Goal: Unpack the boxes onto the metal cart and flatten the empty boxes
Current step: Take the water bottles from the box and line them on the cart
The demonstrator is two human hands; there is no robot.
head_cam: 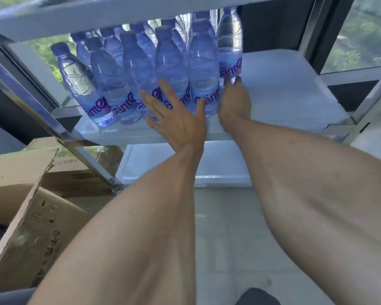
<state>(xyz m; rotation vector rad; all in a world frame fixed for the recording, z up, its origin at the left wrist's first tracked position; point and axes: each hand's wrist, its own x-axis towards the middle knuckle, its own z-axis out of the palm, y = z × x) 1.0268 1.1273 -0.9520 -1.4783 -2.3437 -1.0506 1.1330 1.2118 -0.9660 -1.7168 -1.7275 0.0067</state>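
Several clear water bottles [139, 69] with blue caps and purple-lettered labels stand packed together on the left half of the metal cart's middle shelf [279, 89]. My left hand [176, 119] is spread flat, fingers straight, against the front row of bottles. My right hand [233, 100] reaches past that row on its right side; its fingertips touch the base of the rear right bottle [230, 40], and a grip on it cannot be made out. An open cardboard box [20, 216] sits on the floor at lower left.
The cart's top shelf [119, 16] hangs just above the bottle caps, and a lower shelf [185, 164] lies underneath. A slanted cart post [59, 130] crosses at left. A second cardboard box [75, 172] stands behind the first. Windows are behind the cart.
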